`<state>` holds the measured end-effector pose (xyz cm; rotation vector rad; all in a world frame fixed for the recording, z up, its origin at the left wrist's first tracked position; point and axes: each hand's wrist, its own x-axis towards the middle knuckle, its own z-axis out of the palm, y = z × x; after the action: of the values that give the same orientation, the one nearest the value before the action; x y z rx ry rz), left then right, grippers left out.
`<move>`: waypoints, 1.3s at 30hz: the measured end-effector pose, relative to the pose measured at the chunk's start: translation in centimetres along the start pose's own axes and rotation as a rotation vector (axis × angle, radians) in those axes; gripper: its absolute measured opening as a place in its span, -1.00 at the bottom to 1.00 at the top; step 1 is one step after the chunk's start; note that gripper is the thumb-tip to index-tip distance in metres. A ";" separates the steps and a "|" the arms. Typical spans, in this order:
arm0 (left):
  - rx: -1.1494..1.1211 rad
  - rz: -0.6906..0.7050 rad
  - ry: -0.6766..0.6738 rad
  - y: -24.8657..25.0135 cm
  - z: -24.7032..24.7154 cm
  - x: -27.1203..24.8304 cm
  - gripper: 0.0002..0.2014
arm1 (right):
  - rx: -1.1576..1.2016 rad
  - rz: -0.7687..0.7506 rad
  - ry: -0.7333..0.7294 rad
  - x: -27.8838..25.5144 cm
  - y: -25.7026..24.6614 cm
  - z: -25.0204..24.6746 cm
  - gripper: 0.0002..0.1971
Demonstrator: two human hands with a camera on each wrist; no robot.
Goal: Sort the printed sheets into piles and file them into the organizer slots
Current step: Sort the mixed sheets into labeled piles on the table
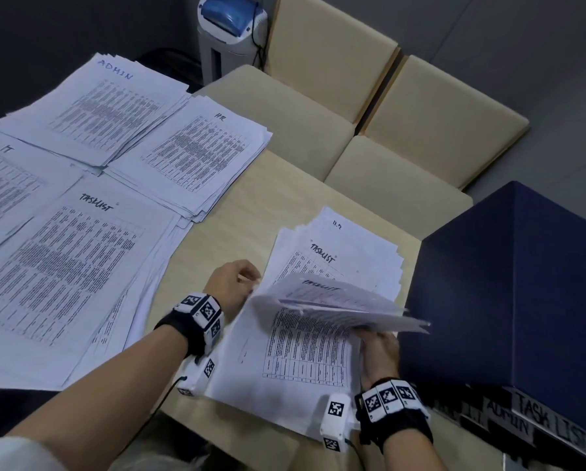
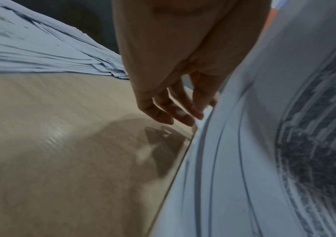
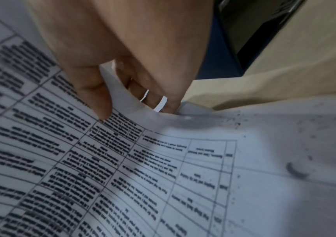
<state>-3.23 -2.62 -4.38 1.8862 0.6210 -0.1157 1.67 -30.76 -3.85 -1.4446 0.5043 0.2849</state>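
A: Four labelled piles sit on the worktop at left: ADMIN pile, HR pile, IT pile, TASKLIST pile. The unsorted stack is near the front edge, just beside the blue organizer.

B: Hands?

A: The right hand grips a lifted bundle of sheets at its near corner. In the right wrist view, thumb on top, fingers curled underneath, paper edge pinched between. The left hand is at the bundle's left edge. In the left wrist view its fingers hang loosely, tips at the paper edge. I can't tell if they pinch anything.

B: Why lift it like that?

A: My guess is it exposes the header below. The bundle's top sheet reads TASKLIST, and so does the sheet still lying further back in the stack. The left hand probably steadies or separates the edge.

B: Why is the stack next to the organizer?

A: Likely short reach. Slot labels at the organizer's front read TASK LIST and ADMIN, others are unreadable.

B: Progress?

A: Sorting looks well along and the unsorted stack is thin. Filing not begun, as far as visible. The slot interiors are hidden.

B: Risk?

A: Loose sheets fan at the bundle's far edge, so one could slip out.
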 end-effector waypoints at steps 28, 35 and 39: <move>-0.045 0.157 -0.241 0.8 -2.2 -0.5 -0.68 | 0.045 0.227 -0.191 1.1 -0.5 1.0 -0.88; 0.404 -0.092 0.016 -0.4 -0.3 0.6 -0.87 | -1.009 -0.054 -0.197 -2.8 -2.5 0.4 -0.20; 0.473 -0.054 -0.064 -0.8 -0.4 0.9 -0.81 | -0.185 0.002 -0.163 -1.7 -0.9 -0.6 -0.41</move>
<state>-2.94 -1.72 -5.19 2.3088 0.6389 -0.3848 0.57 -31.26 -2.24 -1.5849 0.3535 0.4568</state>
